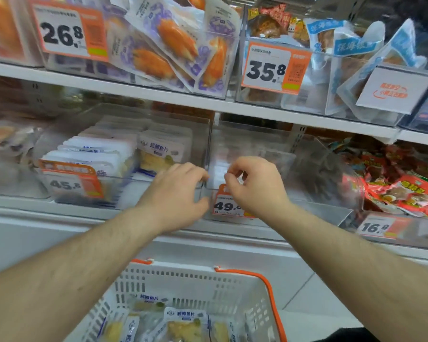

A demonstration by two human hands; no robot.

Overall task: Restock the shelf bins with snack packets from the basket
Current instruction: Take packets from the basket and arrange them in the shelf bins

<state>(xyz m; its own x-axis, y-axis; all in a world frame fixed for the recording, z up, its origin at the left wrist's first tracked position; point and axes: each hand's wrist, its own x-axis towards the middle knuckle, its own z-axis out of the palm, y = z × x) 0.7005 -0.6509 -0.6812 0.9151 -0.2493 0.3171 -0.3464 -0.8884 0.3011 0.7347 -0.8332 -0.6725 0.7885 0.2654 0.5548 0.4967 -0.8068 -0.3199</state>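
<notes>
White basket [208,280] with orange handles nearest, low centre, holding snack packets [185,324] of yellow fish slices. Left hand [176,193] reaching to front edge of clear middle-shelf bin [252,149], fingers curled at rim; grip on rim or not, cannot tell. Right hand [255,186] just beside, fingertips pinched above 49.8 price tag [224,206], nothing visibly held. Matching packets upright in left bin [124,154]. Red packets [400,191] further right.
</notes>
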